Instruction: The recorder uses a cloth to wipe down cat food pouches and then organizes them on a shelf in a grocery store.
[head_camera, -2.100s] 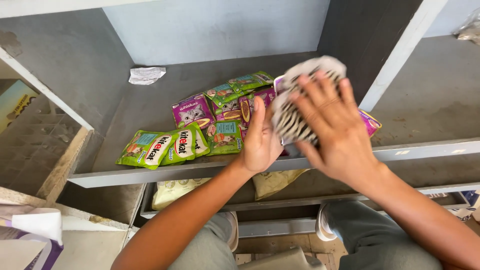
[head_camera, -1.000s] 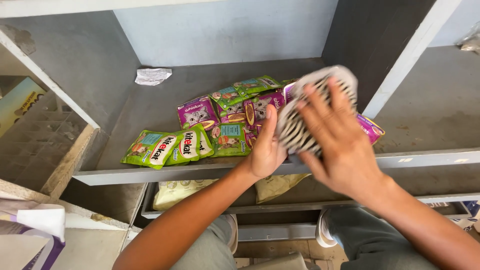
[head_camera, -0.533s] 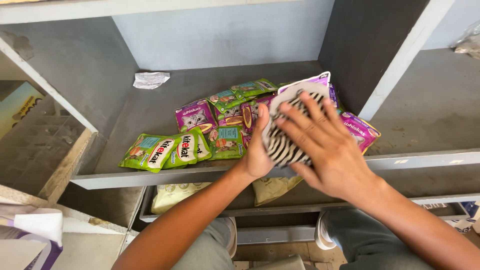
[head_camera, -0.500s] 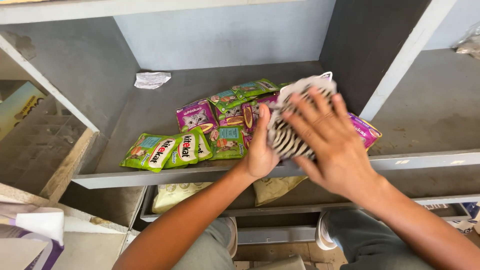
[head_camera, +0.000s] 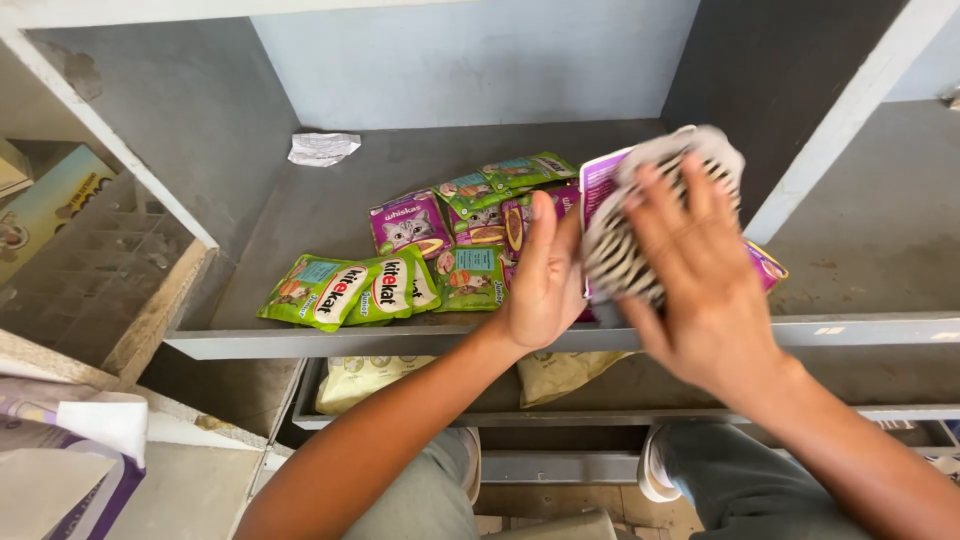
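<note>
Near edge: I look down over the shelf (head_camera: 700, 332), its grey front lip closest to me, my knees below it.
Right hand (head_camera: 700, 290): fingers spread wide, palm pressed flat on a bundle of pouches wrapped in a zebra-striped cover (head_camera: 640, 225).
Left hand (head_camera: 545, 275): held edge-on, fingers straight and together, its palm against the bundle's left side; it pinches nothing.
Bundle: squeezed between both grips, long axis running away from me and tilted a little to the right; the right hand lies on it, the left only flanks it.
Left of the grips: loose green pouches (head_camera: 350, 290) at the shelf's front, well apart from the bundle.
Beyond the left grip: a purple pouch (head_camera: 410, 222) and more green ones (head_camera: 510, 175).
Far corner: a crumpled paper scrap (head_camera: 322, 148).
</note>
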